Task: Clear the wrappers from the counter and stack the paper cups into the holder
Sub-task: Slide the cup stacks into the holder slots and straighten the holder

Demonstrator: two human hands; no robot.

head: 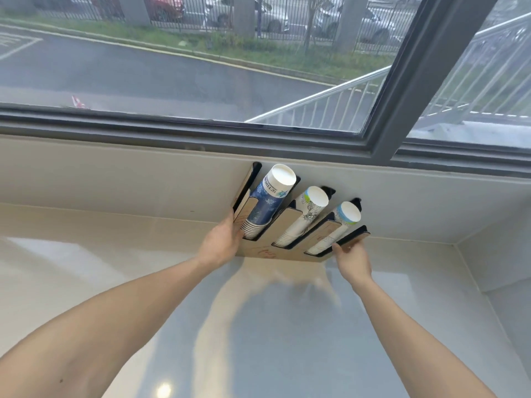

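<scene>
A cup holder [290,248] of brown board with black dividers stands at the back of the counter against the low wall. Three stacks of paper cups lie in its slots, bottoms up: a blue stack [267,202] on the left, a white and green stack [304,216] in the middle, a smaller white and blue stack [337,228] on the right. My left hand [221,242] grips the holder's left edge. My right hand [352,259] holds its right front corner. No wrappers are in view.
The glossy white counter [258,326] stretches toward me. A low white wall [115,173] and a dark-framed window [402,81] stand behind the holder. A side wall [494,268] closes the counter on the right.
</scene>
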